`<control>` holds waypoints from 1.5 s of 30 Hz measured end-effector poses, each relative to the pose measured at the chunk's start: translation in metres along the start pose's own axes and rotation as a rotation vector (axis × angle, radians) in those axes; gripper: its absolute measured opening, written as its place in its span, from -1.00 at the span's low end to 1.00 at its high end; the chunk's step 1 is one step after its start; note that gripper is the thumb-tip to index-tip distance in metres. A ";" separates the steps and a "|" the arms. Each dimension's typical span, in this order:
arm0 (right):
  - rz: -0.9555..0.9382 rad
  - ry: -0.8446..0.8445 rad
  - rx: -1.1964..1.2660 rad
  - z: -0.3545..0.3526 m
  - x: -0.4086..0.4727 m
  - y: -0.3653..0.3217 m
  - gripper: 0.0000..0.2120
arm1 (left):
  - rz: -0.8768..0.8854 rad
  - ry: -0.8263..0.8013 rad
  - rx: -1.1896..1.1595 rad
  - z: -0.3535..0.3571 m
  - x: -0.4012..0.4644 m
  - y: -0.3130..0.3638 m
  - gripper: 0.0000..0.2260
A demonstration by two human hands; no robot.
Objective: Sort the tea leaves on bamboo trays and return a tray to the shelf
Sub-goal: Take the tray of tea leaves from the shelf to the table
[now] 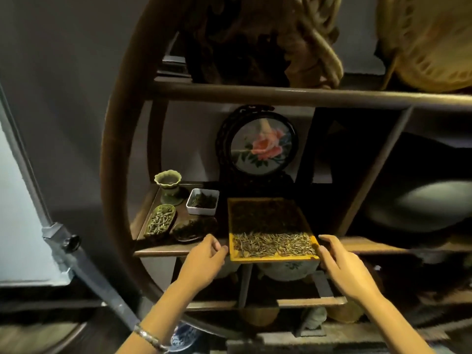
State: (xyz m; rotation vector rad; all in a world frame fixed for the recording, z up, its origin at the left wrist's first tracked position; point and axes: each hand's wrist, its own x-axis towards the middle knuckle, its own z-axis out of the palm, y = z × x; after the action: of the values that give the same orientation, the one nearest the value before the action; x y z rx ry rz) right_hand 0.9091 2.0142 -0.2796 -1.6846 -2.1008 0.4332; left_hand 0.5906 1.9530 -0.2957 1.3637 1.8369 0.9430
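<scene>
Returning the tray [272, 229] to the shelf [178, 250] looks like the step in hand: seen from the head camera, it sits on the shelf board with its near edge overhanging the front lip. Dark tea leaves [265, 217] fill its 12 o'clock half, pale ones [275, 245] the 6 o'clock half. Next, I judge, a level push toward 12 o'clock, clear of the white dish [203, 201] at 10 o'clock. The left hand [204, 259] hovers at the tray's 9 o'clock side, its grip loosely curled and holding nothing; whether the fingertips touch the rim is unclear. The right hand [339, 264], at 3 o'clock, lays relaxed fingers against the near corner.
</scene>
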 end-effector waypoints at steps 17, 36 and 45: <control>0.205 -0.052 0.539 0.050 0.031 0.014 -0.75 | -0.203 0.086 -0.215 0.046 0.017 -0.003 -0.61; 0.184 0.036 0.891 0.050 0.016 -0.002 -0.67 | -0.092 0.043 -0.266 0.049 0.004 -0.014 -0.63; 0.354 -0.007 0.983 0.039 -0.001 0.000 -0.75 | -0.090 0.012 -0.305 0.042 -0.018 -0.007 -0.68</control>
State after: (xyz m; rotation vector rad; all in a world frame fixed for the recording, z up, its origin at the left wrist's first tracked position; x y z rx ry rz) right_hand 0.8903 2.0134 -0.3136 -1.3811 -1.1926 1.3085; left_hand 0.6262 1.9410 -0.3222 1.0833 1.6665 1.1316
